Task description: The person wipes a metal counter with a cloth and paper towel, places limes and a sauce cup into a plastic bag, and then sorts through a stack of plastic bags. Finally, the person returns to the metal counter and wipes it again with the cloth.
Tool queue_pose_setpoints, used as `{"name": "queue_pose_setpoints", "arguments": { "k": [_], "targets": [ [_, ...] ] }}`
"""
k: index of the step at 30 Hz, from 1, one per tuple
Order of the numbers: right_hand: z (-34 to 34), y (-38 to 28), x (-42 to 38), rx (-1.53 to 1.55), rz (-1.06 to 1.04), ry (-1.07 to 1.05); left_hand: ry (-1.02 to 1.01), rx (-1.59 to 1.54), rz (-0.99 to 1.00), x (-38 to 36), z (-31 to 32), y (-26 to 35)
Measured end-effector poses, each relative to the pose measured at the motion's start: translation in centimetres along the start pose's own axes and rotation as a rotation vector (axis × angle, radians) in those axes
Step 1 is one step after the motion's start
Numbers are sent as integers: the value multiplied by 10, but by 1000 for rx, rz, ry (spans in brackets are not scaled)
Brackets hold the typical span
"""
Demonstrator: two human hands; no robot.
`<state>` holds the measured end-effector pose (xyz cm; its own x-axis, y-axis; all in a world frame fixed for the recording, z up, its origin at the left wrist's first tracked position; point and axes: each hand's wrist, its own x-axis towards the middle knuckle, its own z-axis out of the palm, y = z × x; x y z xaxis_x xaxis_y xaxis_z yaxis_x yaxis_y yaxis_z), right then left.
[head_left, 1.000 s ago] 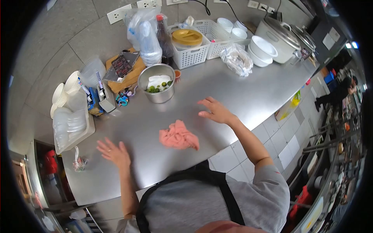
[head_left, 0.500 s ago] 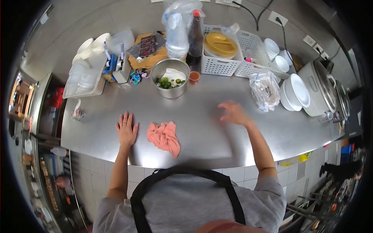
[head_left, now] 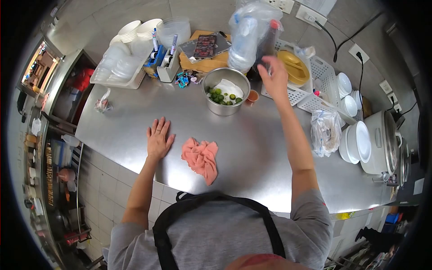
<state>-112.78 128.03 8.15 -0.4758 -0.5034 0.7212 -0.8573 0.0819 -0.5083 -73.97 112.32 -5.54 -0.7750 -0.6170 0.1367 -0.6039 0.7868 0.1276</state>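
Note:
My left hand (head_left: 158,138) lies flat on the steel table (head_left: 121,130), fingers stretched out. To its right is a crumpled pink cloth (head_left: 201,158). My right hand (head_left: 274,78) is raised toward the back, thumb and fingers apart, holding nothing. It overlaps the lower part of a dark bottle (head_left: 269,39) with a red cap, partly covered by clear plastic. Left of this hand stands a steel bowl (head_left: 225,110) with small green limes (head_left: 219,96) and something white inside. A little cup of orange-red sauce (head_left: 253,96) sits beside the bowl.
White baskets (head_left: 321,72), one with a yellow lid (head_left: 293,67), stand behind my right hand. Farther right are a plastic bag (head_left: 326,130), white bowls (head_left: 358,141) and a large cooker (head_left: 380,139). Back left hold a tray of plastic containers (head_left: 118,67) and marker holders (head_left: 168,67).
My right hand has moved from over the table's middle up to the bottle at the back. My left hand stays flat on the table. The view has turned and shifted.

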Motion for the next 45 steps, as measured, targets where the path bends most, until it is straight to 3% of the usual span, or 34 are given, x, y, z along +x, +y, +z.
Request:
{"name": "queue_pose_setpoints", "arguments": {
  "k": [1, 4, 7, 11, 14, 20, 23, 28, 31, 33, 38, 39, 41, 42, 43, 45],
  "targets": [
    [8, 0, 10, -85, -140, 156, 5, -5, 5, -1, 0, 0],
    [16, -25, 48, -474, -261, 432, 18, -13, 9, -2, -1, -1],
    [22, -32, 83, -419, -319, 304, 33, -13, 14, 1, -1, -1],
    [49, -32, 101, -278, 127, 109, 61, -26, 44, -1, -1, -3],
    [64, -19, 101, -130, 329, 59, 90, -44, 64, 0, 2, -5],
    [91, -13, 101, -255, 386, 213, 45, -162, 150, -2, -1, -19],
    [86, -14, 100, -326, 349, 140, 40, -243, 213, -5, 0, -31],
    [68, -38, 84, -124, 329, 7, -23, -462, 243, 11, -4, -46],
    [70, -56, 67, 4, 285, -6, 161, -769, 368, 55, -11, -39],
    [75, -56, 55, 121, 276, -26, 315, -806, 491, 91, -43, -19],
    [76, -111, 29, 222, 210, -176, 475, -1067, 508, 174, -93, 56],
    [73, -110, 25, 316, 183, -214, 403, -1094, 501, 179, -98, 64],
    [56, -94, 24, 600, 349, -198, 258, -1140, 479, 187, -106, 77],
    [46, -83, 24, 747, 429, -191, 281, -1127, 432, 194, -86, 78],
    [37, -67, 26, 737, 489, -53, 306, -1081, 399, 196, -81, 76],
    [23, -32, 34, 346, 631, 129, 359, -987, 328, 191, -77, 64]
  ]
}}
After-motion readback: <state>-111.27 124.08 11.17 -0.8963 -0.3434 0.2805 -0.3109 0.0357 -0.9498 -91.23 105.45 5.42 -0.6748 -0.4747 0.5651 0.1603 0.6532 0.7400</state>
